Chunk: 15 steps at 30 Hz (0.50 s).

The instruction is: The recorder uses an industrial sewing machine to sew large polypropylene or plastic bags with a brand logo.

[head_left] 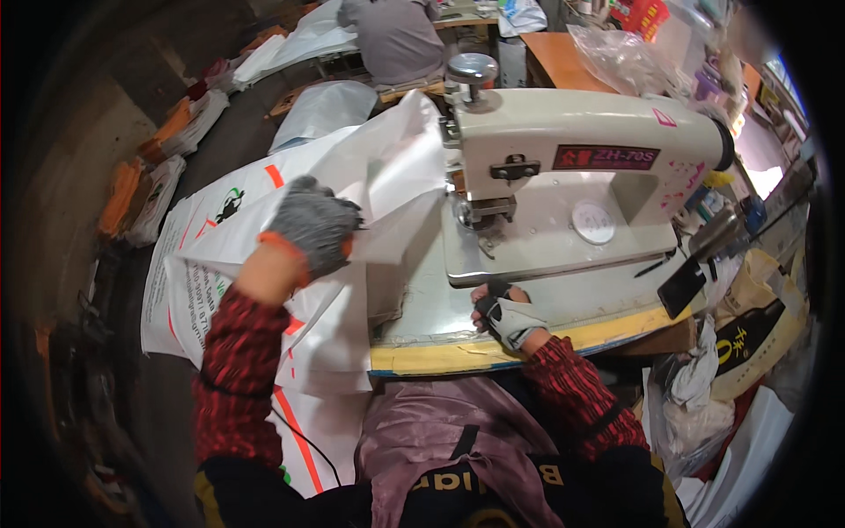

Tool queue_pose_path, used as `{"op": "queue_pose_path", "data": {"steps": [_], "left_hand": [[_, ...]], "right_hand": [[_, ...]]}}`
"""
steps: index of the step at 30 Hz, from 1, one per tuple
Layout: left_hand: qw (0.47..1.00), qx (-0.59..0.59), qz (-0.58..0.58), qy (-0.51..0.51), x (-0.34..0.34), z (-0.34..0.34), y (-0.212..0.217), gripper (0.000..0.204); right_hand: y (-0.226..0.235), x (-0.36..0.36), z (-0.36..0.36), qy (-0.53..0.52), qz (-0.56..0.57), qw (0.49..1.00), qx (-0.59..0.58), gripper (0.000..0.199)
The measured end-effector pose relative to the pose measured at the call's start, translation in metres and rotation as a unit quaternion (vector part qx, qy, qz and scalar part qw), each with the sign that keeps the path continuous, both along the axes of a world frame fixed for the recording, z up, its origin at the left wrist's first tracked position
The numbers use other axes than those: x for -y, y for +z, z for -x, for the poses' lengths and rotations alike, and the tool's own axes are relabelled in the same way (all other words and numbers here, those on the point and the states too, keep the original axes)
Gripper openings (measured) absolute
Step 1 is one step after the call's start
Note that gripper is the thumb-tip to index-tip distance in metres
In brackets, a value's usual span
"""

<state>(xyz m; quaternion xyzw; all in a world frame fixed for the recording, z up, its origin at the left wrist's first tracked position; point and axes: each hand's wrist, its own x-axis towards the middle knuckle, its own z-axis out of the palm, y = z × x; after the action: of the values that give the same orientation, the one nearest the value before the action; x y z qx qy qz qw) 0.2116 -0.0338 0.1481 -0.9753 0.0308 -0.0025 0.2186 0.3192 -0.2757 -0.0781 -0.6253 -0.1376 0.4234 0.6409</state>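
Note:
My left hand (315,224), in a grey glove with an orange cuff, is closed on a large white woven sack (233,242) with red stripes and green and black print. The sack's raised folds reach toward the needle area of a cream sewing machine (581,132). My right hand (509,317), in a white and black glove with bare fingertips, rests near the table's front edge, just below the machine's base. Its fingers are curled, and whatever they may hold is hidden. The needle and presser foot (482,211) stand to the right of the sack.
The table's front edge has a yellow strip (440,356). A dark phone-like slab (682,288) lies at its right. Bags and cloth (695,396) crowd the lower right. Folded sacks (150,189) lie along the left wall. Another person (393,40) sits ahead, near an orange table (568,60).

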Motion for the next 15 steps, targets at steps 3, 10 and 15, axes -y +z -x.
{"op": "queue_pose_path", "data": {"steps": [3, 10, 15], "left_hand": [[0.962, 0.219, 0.111, -0.122, 0.017, 0.07, 0.065, 0.022], [0.903, 0.351, 0.214, -0.124, 0.044, 0.146, 0.116, 0.048], [0.681, 0.609, 0.397, 0.082, 0.022, 0.192, 0.005, 0.026]], "right_hand": [[0.06, -0.015, 0.003, -0.039, -0.102, 0.941, 0.319, 0.033], [0.223, -0.072, 0.027, 0.014, -0.178, 0.626, 0.759, 0.059], [0.236, -0.075, 0.045, 0.258, -0.22, 0.856, 0.391, 0.025]]}}
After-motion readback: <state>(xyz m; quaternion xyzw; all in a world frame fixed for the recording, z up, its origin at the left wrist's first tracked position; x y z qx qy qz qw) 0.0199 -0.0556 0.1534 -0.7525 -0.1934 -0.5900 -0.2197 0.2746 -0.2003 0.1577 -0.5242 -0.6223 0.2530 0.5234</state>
